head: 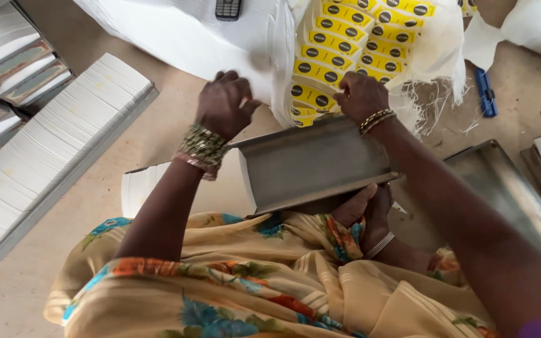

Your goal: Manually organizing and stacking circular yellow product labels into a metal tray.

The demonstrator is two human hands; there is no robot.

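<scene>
- White card stock lay farthest left of our hands: a long row of stacked white sheets (51,156) ran across the floor, with bundles of framed boards (14,66) beyond it at the upper left corner.
- Our left hand (223,103), with green and gold bangles (203,149) at the wrist, was curled over the edge of a white sack (176,34); its fingers (236,84) pressed on the cloth, but we could not tell whether they pinched anything.
- Below and between our two hands sat a grey metal tray (314,166), tilted and resting against our lap, with a white block of paper (142,188) just behind its left end.
- Just right of the left hand, and touching the right one, was the stack of yellow labels (339,47) with dark round marks, spilling out of the sack's open mouth.
- Our right hand (361,97), with thin gold bangles (376,119) on the wrist, was bent over the lower labels; its fingertips (344,99) rested on one, seeming to pinch its edge.
- Under the right forearm, a bare foot (364,209) with a silver anklet showed beneath the tray.
- Well to the right of that hand lay a blue tool (486,94) on the floor, near the frayed threads of the sack.
- Farthest right, more grey metal trays (508,194) were stacked at the edge of view.
- Above the left hand, a dark phone (228,9) lay on the sack.
</scene>
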